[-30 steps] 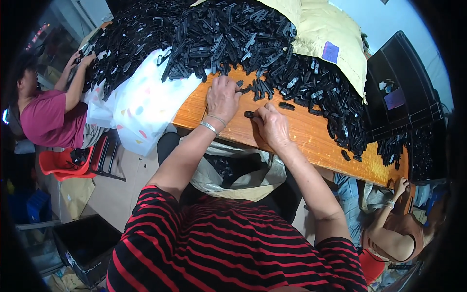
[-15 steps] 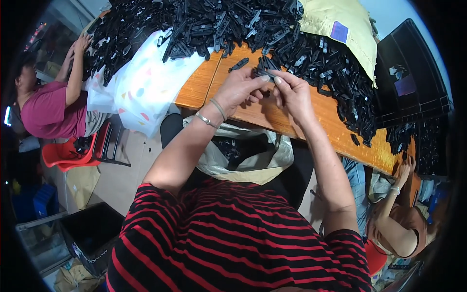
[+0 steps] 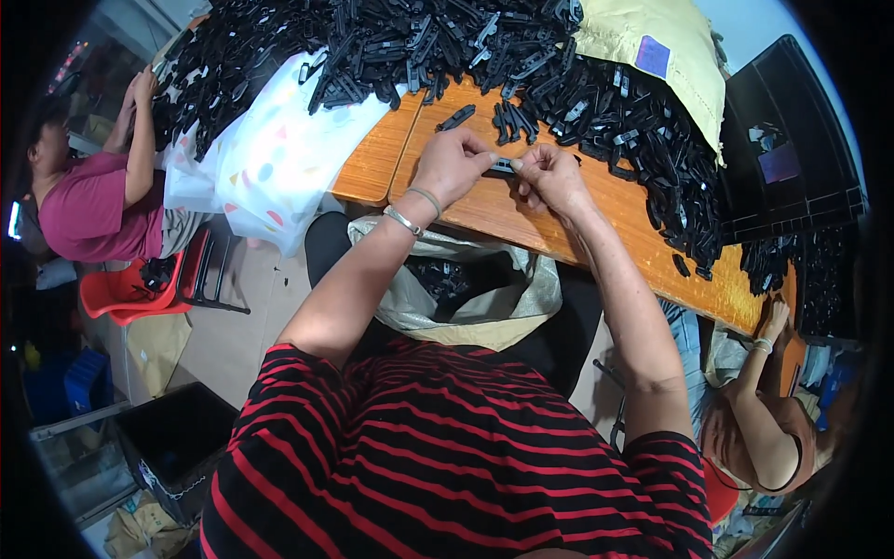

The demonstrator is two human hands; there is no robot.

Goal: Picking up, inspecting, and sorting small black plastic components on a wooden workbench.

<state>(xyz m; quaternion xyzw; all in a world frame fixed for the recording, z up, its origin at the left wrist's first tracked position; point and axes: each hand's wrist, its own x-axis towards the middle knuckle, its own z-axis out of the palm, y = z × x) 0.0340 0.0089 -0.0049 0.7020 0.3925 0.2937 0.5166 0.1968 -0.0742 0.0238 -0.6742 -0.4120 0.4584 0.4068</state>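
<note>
Small black part (image 3: pixel 503 166) was pinched between both hands

Your left hand (image 3: pixel 454 168) gripped one end between thumb and fingers; your right hand (image 3: pixel 552 177) gripped the other, its lower fingers curled. You held it over the desk (image 3: pixel 494 212). Just beyond lay a loose black piece (image 3: pixel 456 117) and a small cluster (image 3: pixel 514 122), with a large black pile (image 3: pixel 419 47) behind. Below the desk's near edge, an open sack (image 3: pixel 544 287) faced you.
</note>
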